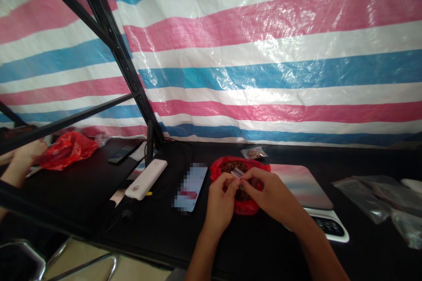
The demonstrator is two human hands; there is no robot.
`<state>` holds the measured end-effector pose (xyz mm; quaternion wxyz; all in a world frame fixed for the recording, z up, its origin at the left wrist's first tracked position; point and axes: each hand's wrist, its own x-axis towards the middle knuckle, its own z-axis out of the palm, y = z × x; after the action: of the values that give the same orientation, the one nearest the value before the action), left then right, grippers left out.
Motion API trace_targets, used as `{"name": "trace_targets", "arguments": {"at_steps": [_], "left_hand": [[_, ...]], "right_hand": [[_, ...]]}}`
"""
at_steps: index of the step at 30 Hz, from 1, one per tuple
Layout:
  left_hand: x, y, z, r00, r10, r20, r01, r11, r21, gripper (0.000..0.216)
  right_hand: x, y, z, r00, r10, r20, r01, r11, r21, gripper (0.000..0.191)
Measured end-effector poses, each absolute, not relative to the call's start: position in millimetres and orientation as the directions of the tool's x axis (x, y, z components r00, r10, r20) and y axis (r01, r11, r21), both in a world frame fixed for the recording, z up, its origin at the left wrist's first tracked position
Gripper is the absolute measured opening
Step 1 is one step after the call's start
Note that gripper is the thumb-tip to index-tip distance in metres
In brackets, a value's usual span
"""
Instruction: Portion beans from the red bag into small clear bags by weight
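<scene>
- A pink, white and blue striped woven tarpaulin (263, 52) hangs across the whole back of the scene, behind a black metal rack frame (112, 39) with slanting struts.
- The black worktop (82, 197) runs across the view, with chrome chair tubing (79, 259) showing below its near edge.
- At far left, a second person's hand (29, 151) rests beside a crumpled red plastic bag (67, 151).
- Clear plastic zip bags (365, 197) lie in a loose pile at right.
- A pastel pink-and-blue pad (301, 185) overlaps a white-cased phone (329, 227), which lies face down, just right of the hands.
- Left of the hands lie a phone with a blurred screen (190, 186), a white power bank (146, 179) and a dark phone (122, 154).
- A red plastic bag of dark reddish-brown dried pieces (253, 206) lies open directly under both hands.
- A small zip packet of brownish pieces (253, 153) sits just beyond it.
- The left hand (219, 202) and right hand (270, 195) meet above the bag, their fingers (245, 183) closed in a pinch.
- Together they hold a small clear sachet (236, 172), its long axis tilted across the gap between the hands, at about equal reach from each.
</scene>
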<state>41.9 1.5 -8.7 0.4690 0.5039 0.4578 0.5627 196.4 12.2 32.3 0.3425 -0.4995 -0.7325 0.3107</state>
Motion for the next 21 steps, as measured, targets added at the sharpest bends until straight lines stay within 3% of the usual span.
{"name": "trace_targets", "arguments": {"at_steps": [10,15,19,21], "left_hand": [[50.7,-2.6,-5.6,0.009,0.975,0.222,0.051,-0.223,0.974,0.024],[51.9,0.0,-8.5,-0.182,0.936,0.301,0.179,-0.269,0.946,0.023],[49.4,4.3,-6.6,-0.237,0.958,0.164,-0.151,-0.203,0.967,0.027],[47.8,5.5,-5.3,-0.189,0.98,0.056,-0.341,-0.119,0.933,0.033]], "right_hand": [[194.9,15.1,30.3,-0.138,0.982,0.13,0.571,0.187,-0.799,0.014],[195.3,18.2,30.4,-0.038,0.969,0.245,0.559,0.223,-0.798,0.018],[197.8,15.6,28.0,-0.142,0.933,0.33,0.45,0.357,-0.818,0.027],[198.6,13.9,26.0,-0.224,0.917,0.329,0.413,0.395,-0.821,0.045]]}}
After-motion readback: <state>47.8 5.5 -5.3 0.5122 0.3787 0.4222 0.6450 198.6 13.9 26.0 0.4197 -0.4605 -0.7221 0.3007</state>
